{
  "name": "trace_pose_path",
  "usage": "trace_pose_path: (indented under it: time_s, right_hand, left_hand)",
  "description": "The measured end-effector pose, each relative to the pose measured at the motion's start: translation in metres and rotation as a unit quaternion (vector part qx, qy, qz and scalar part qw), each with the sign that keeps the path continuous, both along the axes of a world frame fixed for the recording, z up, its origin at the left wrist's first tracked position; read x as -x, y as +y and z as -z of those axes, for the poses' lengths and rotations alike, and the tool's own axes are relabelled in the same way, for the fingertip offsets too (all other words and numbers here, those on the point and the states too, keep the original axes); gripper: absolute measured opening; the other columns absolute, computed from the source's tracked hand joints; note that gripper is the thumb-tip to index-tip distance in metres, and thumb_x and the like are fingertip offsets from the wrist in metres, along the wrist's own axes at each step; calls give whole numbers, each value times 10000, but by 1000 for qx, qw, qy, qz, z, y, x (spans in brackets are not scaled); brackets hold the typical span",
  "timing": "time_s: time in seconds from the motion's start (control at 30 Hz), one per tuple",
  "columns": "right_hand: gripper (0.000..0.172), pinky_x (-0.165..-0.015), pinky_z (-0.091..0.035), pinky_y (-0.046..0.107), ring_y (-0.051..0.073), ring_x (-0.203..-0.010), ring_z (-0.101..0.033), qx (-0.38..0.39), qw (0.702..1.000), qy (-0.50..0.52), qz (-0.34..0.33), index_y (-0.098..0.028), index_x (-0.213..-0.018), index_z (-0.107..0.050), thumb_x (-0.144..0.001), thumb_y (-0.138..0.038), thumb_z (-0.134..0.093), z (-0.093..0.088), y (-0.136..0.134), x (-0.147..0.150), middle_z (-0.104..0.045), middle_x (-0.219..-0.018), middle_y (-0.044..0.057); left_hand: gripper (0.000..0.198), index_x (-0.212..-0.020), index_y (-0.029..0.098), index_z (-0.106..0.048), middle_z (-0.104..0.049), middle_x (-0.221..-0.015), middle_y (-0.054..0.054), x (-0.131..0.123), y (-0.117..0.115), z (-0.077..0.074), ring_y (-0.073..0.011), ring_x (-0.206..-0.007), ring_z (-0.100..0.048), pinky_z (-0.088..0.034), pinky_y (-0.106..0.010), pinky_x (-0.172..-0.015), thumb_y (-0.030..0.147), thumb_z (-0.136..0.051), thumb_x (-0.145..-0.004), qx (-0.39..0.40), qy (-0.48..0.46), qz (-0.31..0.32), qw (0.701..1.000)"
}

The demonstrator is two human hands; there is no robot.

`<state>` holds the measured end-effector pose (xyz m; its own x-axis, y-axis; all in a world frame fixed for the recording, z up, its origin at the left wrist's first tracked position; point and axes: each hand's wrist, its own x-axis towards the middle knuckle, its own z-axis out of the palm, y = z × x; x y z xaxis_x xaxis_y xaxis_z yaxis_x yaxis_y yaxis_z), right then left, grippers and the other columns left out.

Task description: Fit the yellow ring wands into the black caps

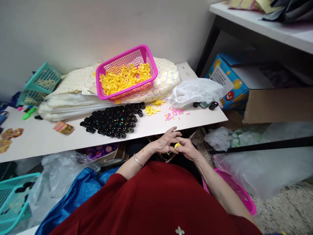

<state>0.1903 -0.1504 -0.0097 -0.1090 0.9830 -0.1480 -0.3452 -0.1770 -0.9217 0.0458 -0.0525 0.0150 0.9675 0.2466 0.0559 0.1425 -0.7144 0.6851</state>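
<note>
Fingers of the right hand (pixel 190 150) are clamped on a small yellow piece (pixel 177 146), held in front of the person's body, just off the table (pixel 70 140) edge; the left hand (pixel 166 142) meets it there, its upper fingers slightly spread, though whether it grips too cannot be told. Work appears partway along: this one piece is in hand, while many yellow loops (pixel 124 80) fill the pink basket (pixel 154 70) and pink bits (pixel 176 111) lie scattered. Numerous black caps (pixel 112 120) stand crowded together, many showing coloured specks; whether they are finished is unclear. The held piece looks bright yellow and rounded, partly covered by fingertips, its underside hidden.
</note>
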Motion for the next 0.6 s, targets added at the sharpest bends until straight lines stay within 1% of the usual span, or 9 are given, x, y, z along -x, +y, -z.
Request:
trace_pose_path:
  time_s: [0.1,0.17,0.23,0.3,0.33,0.37,0.47,0.53,0.6]
  right_hand:
    - [406,-657,-468,270,163,-780,-578,1,990,-109,-91,-148,-958,-664,-581,-268,-750,4,8,-8,-627,-862,12]
    - [383,-727,-478,304,199,-861,-593,-16,962,-246,-114,-154,-976,-650,-611,-245,-724,6,18,-8,-643,-932,36]
    - [350,-801,-464,337,237,-930,-599,-22,898,-420,-125,-142,-1001,-638,-662,-220,-683,8,28,-4,-652,-982,82]
    - [321,-833,-444,357,267,-961,-604,-2,813,-564,-143,-106,-1024,-623,-713,-183,-636,9,38,1,-652,-1007,148]
    - [295,-822,-442,351,269,-958,-610,11,784,-601,-154,-92,-1022,-617,-736,-160,-606,9,42,3,-651,-1014,173]
    - [286,-800,-443,346,270,-938,-616,21,773,-615,-152,-84,-1010,-616,-729,-135,-602,9,46,3,-652,-1004,187]
    - [245,-755,-437,301,234,-896,-615,16,769,-624,-140,-120,-947,-620,-704,-143,-633,3,49,-6,-665,-956,141]
    - [101,-712,-430,270,195,-821,-601,-9,798,-591,-122,-155,-810,-619,-717,-195,-631,-7,48,-22,-663,-829,70]
    - [118,-668,-425,262,171,-724,-570,-31,843,-536,-33,-174,-680,-584,-749,-270,-596,-20,51,-47,-616,-687,21]
  left_hand:
    - [319,-1002,209,-712,-500,-1303,-118,6,-3,5,-384,-1383,-228,-221,-573,-1129,341,-697,-712,-28,22,-6,999]
    - [352,-1021,212,-708,-489,-1328,-125,12,1,5,-405,-1382,-223,-240,-590,-1111,277,-709,-675,-35,20,-10,999]
    - [418,-1046,222,-697,-500,-1331,-119,18,12,5,-393,-1360,-280,-281,-582,-1093,216,-715,-629,-17,-4,-22,1000]
    - [411,-1021,223,-698,-555,-1269,-104,24,29,4,-338,-1288,-405,-356,-533,-1063,165,-687,-614,15,-49,-65,997]
    - [375,-984,209,-704,-585,-1223,-103,25,37,4,-307,-1233,-466,-395,-500,-1039,149,-671,-614,25,-69,-97,993]
    - [331,-944,195,-707,-604,-1188,-104,26,45,4,-282,-1193,-502,-421,-472,-1020,139,-653,-622,26,-81,-144,986]
    - [236,-858,175,-709,-652,-1086,-94,25,59,5,-232,-1053,-581,-480,-416,-950,138,-621,-642,20,-82,-264,961]
    - [200,-827,168,-708,-674,-1028,-84,23,58,6,-216,-998,-601,-495,-393,-922,148,-616,-650,27,-89,-301,949]
    - [172,-800,164,-706,-686,-986,-76,21,54,9,-206,-965,-611,-500,-377,-907,153,-609,-658,41,-104,-319,941]
